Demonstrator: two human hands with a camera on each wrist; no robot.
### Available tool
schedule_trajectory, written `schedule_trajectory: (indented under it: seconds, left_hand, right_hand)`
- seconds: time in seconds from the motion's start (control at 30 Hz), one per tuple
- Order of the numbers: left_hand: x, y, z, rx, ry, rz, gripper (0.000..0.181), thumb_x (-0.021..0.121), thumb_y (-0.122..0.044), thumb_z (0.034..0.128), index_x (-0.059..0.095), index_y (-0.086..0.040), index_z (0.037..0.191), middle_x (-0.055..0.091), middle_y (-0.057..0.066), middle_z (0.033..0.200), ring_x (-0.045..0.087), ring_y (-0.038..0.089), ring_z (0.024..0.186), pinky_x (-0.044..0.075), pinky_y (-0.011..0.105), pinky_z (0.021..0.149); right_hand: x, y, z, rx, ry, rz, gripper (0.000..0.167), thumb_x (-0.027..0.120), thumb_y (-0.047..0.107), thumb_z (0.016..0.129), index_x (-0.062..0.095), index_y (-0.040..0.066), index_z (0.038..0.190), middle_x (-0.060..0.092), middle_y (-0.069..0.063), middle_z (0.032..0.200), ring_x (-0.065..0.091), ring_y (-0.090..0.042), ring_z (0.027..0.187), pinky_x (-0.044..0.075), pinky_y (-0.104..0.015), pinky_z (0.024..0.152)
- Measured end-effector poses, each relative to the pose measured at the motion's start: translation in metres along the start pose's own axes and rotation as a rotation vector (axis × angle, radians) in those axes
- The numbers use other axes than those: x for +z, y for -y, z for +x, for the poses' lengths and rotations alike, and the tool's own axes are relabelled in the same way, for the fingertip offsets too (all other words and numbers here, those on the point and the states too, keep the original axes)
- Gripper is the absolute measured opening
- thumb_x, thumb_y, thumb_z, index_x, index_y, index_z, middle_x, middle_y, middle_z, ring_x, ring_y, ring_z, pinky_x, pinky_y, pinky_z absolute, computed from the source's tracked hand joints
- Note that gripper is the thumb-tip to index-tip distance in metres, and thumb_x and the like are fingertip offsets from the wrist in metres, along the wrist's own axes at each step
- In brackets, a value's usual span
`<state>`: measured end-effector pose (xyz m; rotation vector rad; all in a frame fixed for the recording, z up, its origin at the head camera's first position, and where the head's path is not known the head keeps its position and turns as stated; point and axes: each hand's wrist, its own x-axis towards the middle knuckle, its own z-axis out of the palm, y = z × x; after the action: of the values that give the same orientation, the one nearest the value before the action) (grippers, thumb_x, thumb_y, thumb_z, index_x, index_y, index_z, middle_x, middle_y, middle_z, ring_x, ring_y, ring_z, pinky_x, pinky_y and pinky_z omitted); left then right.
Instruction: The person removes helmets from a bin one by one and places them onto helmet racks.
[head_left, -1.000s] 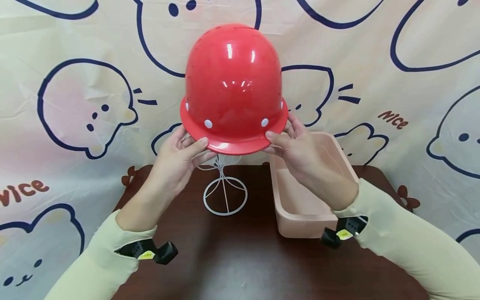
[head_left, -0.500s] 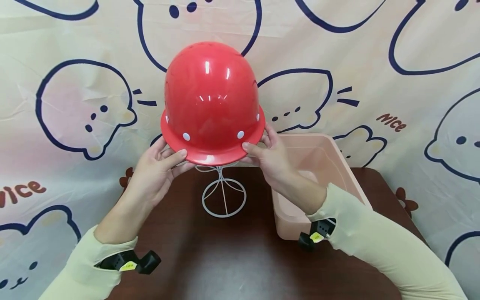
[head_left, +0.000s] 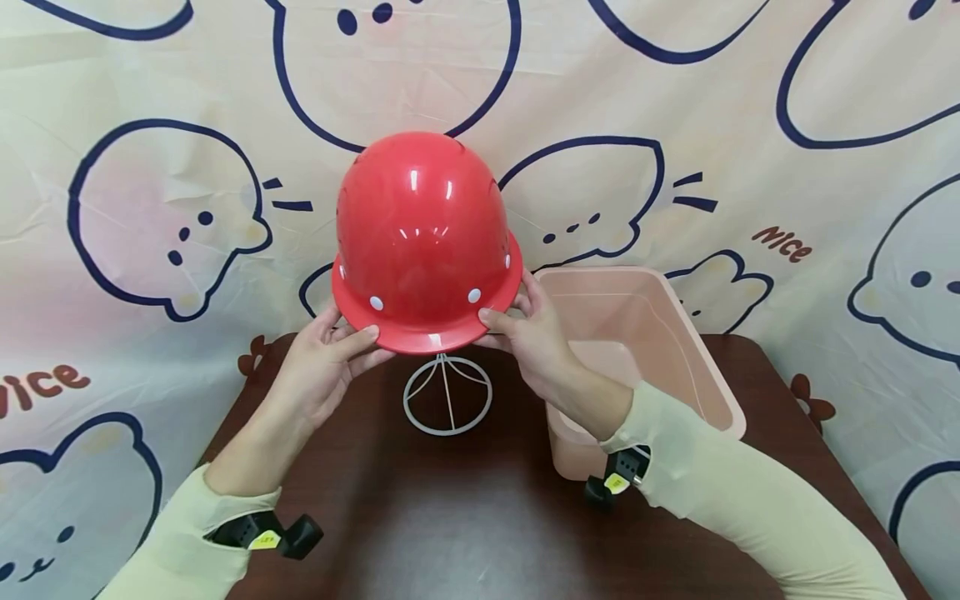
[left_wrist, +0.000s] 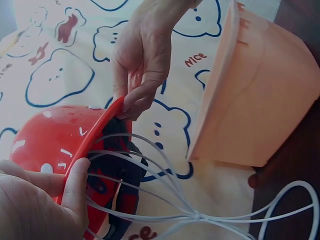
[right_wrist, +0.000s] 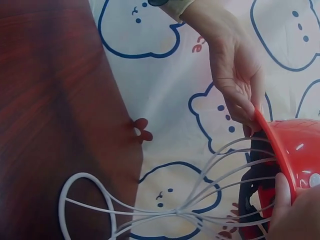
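Note:
A red hard hat [head_left: 422, 233] is held over a white wire stand [head_left: 448, 417], brim toward me. My left hand [head_left: 318, 367] pinches the brim at its left side, thumb on top and fingers beneath. At the right side of the brim, my right hand [head_left: 534, 337] pinches it the same way. Both wrist views show the upper wires [left_wrist: 150, 165] of the stand reaching inside the hat, beside its dark inner lining [right_wrist: 248, 195]. Whether the hat's weight rests on the wires, I cannot tell. The ring base stands on the table.
A pink plastic bin [head_left: 720, 392] stands at the right of the dark brown table [head_left: 450, 533], partly behind my right forearm. A cloth with cartoon drawings [head_left: 172, 67] hangs behind the table.
Both hands have brought the hard hat down and a little left. The upper part of the stand, partly visible below the brim before, is now covered by the hat in the head view.

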<state>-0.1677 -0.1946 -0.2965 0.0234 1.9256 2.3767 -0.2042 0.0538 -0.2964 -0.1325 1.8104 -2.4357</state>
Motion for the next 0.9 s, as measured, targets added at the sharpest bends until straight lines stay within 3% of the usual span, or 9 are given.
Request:
schedule_trajectory:
  seconds: [0.3,0.47,0.63,0.9]
  left_hand:
    - [-0.005,0.019,0.000,-0.049,-0.007,0.014,0.072,0.067,-0.014,0.0988,0.030,-0.018,0.159,0.051,0.010,0.142,0.072,0.016,0.105,0.056,0.032,0.091]
    - [-0.006,0.027,0.001,-0.031,-0.001,0.043,0.070,0.067,-0.015,0.0993,0.030,-0.017,0.159,0.054,0.009,0.140,0.071,0.016,0.108,0.056,0.033,0.092]
    - [-0.007,0.035,0.001,-0.025,-0.007,0.026,0.067,0.066,-0.012,0.0996,0.033,-0.016,0.157,0.059,0.006,0.134,0.072,0.017,0.104,0.057,0.033,0.090]
    - [-0.002,0.041,-0.001,-0.005,-0.071,0.025,0.062,0.063,-0.006,0.1002,0.035,-0.011,0.155,0.065,0.002,0.122,0.074,0.015,0.094,0.059,0.031,0.086]
  right_hand:
    - [-0.006,-0.021,0.001,0.062,0.001,0.007,0.077,0.065,-0.004,0.095,0.032,0.026,0.158,0.056,-0.013,0.133,0.066,-0.028,0.111,0.062,-0.034,0.079]
    - [-0.010,-0.030,-0.001,0.090,-0.005,-0.006,0.075,0.065,-0.004,0.096,0.034,0.026,0.158,0.055,-0.012,0.139,0.065,-0.030,0.116,0.061,-0.035,0.081]
    - [-0.010,-0.035,-0.003,0.098,-0.013,-0.020,0.085,0.066,-0.002,0.095,0.023,0.028,0.162,0.053,-0.009,0.144,0.063,-0.030,0.120,0.061,-0.038,0.083]
    - [-0.012,-0.045,-0.002,0.103,-0.006,-0.013,0.091,0.063,-0.005,0.096,0.013,0.028,0.165,0.054,-0.012,0.145,0.067,-0.033,0.118,0.061,-0.040,0.081]
